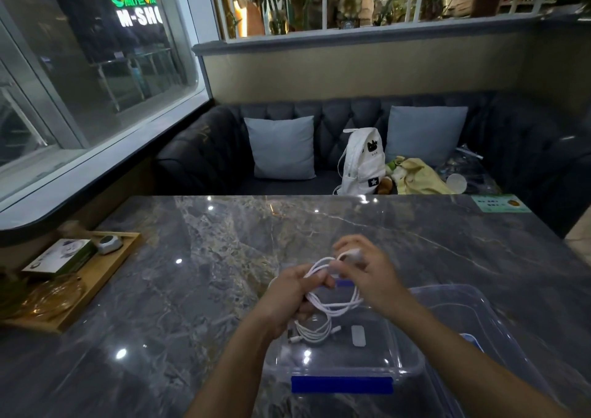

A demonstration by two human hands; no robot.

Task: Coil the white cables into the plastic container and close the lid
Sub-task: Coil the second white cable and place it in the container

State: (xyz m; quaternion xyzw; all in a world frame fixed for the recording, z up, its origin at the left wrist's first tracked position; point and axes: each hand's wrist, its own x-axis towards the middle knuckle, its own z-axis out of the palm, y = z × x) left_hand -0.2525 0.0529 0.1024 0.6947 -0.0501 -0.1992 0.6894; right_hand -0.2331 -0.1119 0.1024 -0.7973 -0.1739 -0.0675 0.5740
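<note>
Grip: left hand [287, 293], right hand [374, 273] on cable coil [337, 306] | plug [353, 253] blurred | lid [454, 296] cropped

Open counter [240, 241] stretches ahead of the box [412, 361]; a tray [108, 270] lines the left, the lid [473, 302] the right.

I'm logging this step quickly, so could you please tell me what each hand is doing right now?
Left hand: grips the coiled white cable.
Right hand: pinches that cable's plug end.

Table [224, 241]: I see glossy grey marble, near.
Sofa [198, 161]: dark tufted, far, two pale cushions [281, 149].
Window [96, 81]: far left, dark outside, lit sign [137, 5].
Wall [351, 72]: beige, above sofa.
</note>
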